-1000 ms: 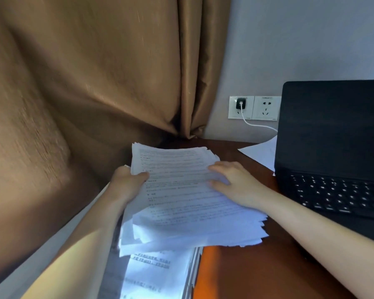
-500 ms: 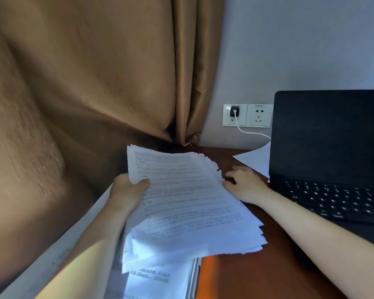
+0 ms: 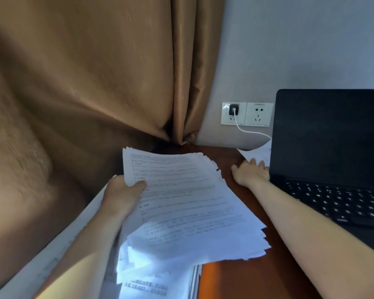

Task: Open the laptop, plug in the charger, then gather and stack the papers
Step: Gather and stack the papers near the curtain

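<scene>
My left hand holds the white printed paper stack over the reddish-brown wooden surface; to its right lies my right hand, beside the open black laptop, with a loose white sheet just behind.

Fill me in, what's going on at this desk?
A person is gathering papers. The left hand grips a thick, ragged stack of white printed sheets above the reddish-brown wooden desk. The right hand lies flat on the desk, fingertips at a loose white sheet beside the open black laptop. The black charger plug sits in the white wall socket, its white cable running toward the laptop.
</scene>
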The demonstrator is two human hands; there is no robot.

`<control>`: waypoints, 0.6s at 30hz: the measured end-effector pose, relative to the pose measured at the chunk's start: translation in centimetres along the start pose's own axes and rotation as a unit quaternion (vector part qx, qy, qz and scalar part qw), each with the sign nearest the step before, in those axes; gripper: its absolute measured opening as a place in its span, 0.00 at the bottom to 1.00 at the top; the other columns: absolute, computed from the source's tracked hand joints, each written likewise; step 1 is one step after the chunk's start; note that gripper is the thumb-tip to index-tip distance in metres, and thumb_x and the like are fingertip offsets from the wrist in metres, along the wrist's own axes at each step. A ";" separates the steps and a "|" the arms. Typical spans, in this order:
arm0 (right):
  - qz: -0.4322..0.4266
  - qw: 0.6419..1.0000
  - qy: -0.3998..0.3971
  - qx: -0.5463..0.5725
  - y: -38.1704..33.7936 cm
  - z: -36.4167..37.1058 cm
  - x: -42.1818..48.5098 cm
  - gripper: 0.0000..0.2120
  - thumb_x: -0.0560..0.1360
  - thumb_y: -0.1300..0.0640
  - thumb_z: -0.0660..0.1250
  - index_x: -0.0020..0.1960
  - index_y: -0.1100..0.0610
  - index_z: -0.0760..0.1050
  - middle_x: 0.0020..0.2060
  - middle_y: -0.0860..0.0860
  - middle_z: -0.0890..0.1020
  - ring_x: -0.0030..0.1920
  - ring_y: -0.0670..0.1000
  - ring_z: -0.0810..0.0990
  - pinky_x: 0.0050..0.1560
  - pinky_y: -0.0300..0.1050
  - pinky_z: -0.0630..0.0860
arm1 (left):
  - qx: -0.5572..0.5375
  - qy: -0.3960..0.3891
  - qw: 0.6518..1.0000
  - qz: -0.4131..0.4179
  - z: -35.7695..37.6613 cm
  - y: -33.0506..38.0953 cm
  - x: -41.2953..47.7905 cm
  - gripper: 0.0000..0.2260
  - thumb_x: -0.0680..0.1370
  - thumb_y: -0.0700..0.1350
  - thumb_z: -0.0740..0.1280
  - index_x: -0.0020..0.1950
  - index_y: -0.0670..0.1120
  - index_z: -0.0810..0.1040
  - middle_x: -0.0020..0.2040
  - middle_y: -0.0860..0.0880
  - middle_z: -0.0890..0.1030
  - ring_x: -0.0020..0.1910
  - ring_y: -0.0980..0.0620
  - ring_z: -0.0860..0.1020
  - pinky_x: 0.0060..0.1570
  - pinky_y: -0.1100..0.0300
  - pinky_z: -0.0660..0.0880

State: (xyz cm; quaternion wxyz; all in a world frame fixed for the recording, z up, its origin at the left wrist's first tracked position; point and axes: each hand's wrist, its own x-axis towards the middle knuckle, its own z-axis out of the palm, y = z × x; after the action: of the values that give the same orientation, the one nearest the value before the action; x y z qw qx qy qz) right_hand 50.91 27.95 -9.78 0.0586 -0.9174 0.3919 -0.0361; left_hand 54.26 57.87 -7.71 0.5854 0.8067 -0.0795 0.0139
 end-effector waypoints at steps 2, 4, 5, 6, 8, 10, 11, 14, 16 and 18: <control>-0.016 0.999 0.034 -0.002 0.0 -0.1 0.0 0.25 0.81 0.50 0.46 0.72 0.64 0.62 0.69 0.59 0.66 0.69 0.59 0.62 0.67 0.53 0.61 | 0.003 -0.004 1.000 -0.001 0.0 -0.1 0.1 0.08 0.77 0.39 0.66 0.54 0.39 0.80 0.38 0.52 0.77 0.36 0.56 0.75 0.36 0.63 0.69; -0.047 0.997 0.056 0.007 0.1 -0.1 -0.1 0.23 0.81 0.53 0.48 0.69 0.65 0.67 0.67 0.59 0.69 0.66 0.59 0.65 0.64 0.53 0.63 | 0.004 -0.007 1.000 0.000 0.0 -0.2 0.2 0.08 0.77 0.38 0.66 0.54 0.39 0.81 0.38 0.52 0.77 0.36 0.56 0.75 0.36 0.63 0.69; -0.065 0.996 0.065 0.016 0.1 -0.1 -0.1 0.22 0.81 0.53 0.49 0.68 0.65 0.68 0.66 0.58 0.69 0.66 0.59 0.65 0.64 0.52 0.64 | 0.005 -0.009 1.000 0.000 0.0 -0.2 0.1 0.08 0.77 0.39 0.66 0.54 0.39 0.81 0.38 0.52 0.77 0.36 0.56 0.75 0.37 0.62 0.69; -0.082 0.993 0.073 0.030 0.1 -0.1 -0.3 0.22 0.81 0.53 0.50 0.66 0.65 0.70 0.66 0.58 0.70 0.65 0.59 0.66 0.64 0.52 0.65 | 0.005 -0.010 1.000 -0.003 -0.1 -0.2 0.1 0.08 0.77 0.39 0.66 0.55 0.39 0.81 0.39 0.51 0.78 0.36 0.56 0.75 0.38 0.61 0.69; -0.109 0.988 0.088 0.066 -0.3 -0.1 -1.0 0.20 0.81 0.53 0.52 0.64 0.65 0.71 0.63 0.58 0.71 0.64 0.58 0.67 0.62 0.51 0.66 | 0.003 -0.013 1.000 -0.008 -0.1 -0.2 0.1 0.08 0.77 0.39 0.66 0.55 0.40 0.80 0.39 0.51 0.78 0.37 0.55 0.76 0.38 0.61 0.70; -0.143 0.978 0.104 0.107 -0.9 -0.2 -1.9 0.19 0.81 0.53 0.54 0.62 0.65 0.72 0.61 0.58 0.73 0.62 0.58 0.69 0.60 0.50 0.68 | -0.001 -0.014 1.000 -0.011 -0.1 -0.1 0.1 0.07 0.77 0.39 0.66 0.54 0.40 0.80 0.37 0.52 0.77 0.37 0.54 0.76 0.35 0.62 0.70; -0.164 0.971 0.116 0.130 -1.1 -0.2 -2.6 0.18 0.80 0.53 0.55 0.61 0.65 0.72 0.61 0.58 0.73 0.61 0.57 0.69 0.59 0.49 0.68 | -0.002 -0.013 1.000 -0.012 -0.1 0.0 0.1 0.07 0.77 0.39 0.66 0.53 0.40 0.80 0.37 0.53 0.77 0.37 0.54 0.76 0.35 0.63 0.69; -0.263 0.933 0.157 0.190 -1.0 -0.1 -4.7 0.13 0.78 0.57 0.59 0.56 0.65 0.75 0.57 0.57 0.76 0.58 0.56 0.72 0.56 0.47 0.71 | -0.005 -0.010 1.000 -0.012 -0.2 0.0 -0.1 0.05 0.77 0.39 0.66 0.51 0.41 0.80 0.36 0.53 0.77 0.36 0.54 0.76 0.34 0.63 0.69; -0.341 0.901 0.172 0.204 -0.2 -0.1 -6.5 0.11 0.77 0.61 0.61 0.53 0.66 0.77 0.54 0.55 0.78 0.56 0.54 0.73 0.53 0.43 0.70 | -0.007 -0.014 1.000 -0.013 -0.2 0.1 -0.2 0.04 0.77 0.39 0.66 0.50 0.42 0.80 0.37 0.53 0.77 0.37 0.54 0.76 0.34 0.62 0.69; -0.395 0.870 0.189 0.228 0.5 -0.6 -8.1 0.11 0.76 0.64 0.61 0.53 0.67 0.79 0.53 0.55 0.79 0.54 0.51 0.74 0.53 0.38 0.67 | -0.007 -0.015 1.000 -0.013 -0.2 0.2 -0.3 0.04 0.77 0.39 0.66 0.49 0.42 0.79 0.37 0.53 0.77 0.37 0.54 0.76 0.34 0.62 0.69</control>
State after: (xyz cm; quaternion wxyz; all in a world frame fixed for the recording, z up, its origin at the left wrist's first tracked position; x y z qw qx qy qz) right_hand 44.93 33.40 -9.43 0.1715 -0.9326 -0.0182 -0.3169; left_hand 53.92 58.06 -7.45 0.5897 0.8038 -0.0782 -0.0066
